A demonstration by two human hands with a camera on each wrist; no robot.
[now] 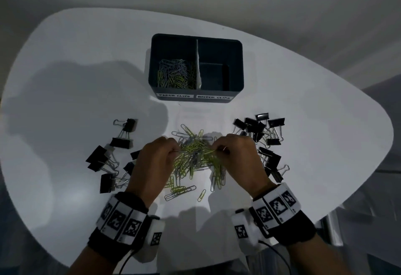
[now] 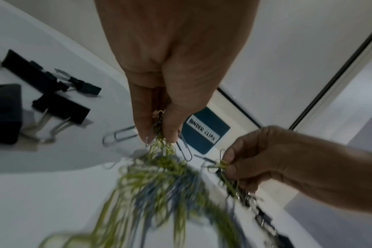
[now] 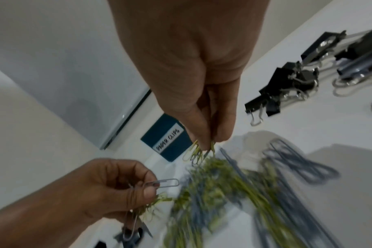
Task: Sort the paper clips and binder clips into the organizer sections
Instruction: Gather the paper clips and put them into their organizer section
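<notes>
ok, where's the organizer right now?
Head view: the organizer sits at the table's far centre, beyond the paper clip pile both hands are gathering, binder clips at either side.

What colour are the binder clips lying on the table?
Black bodies with silver wire handles; the binder clips show best in the head view.

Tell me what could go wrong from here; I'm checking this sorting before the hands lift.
1. Both the left hand and right hand pinch one tangled bunch of paper clips; lifted together, strays may drop short of the organizer.
2. Binder clips lie close beside the bunch and could snag and ride into the paper-clip section.
</notes>
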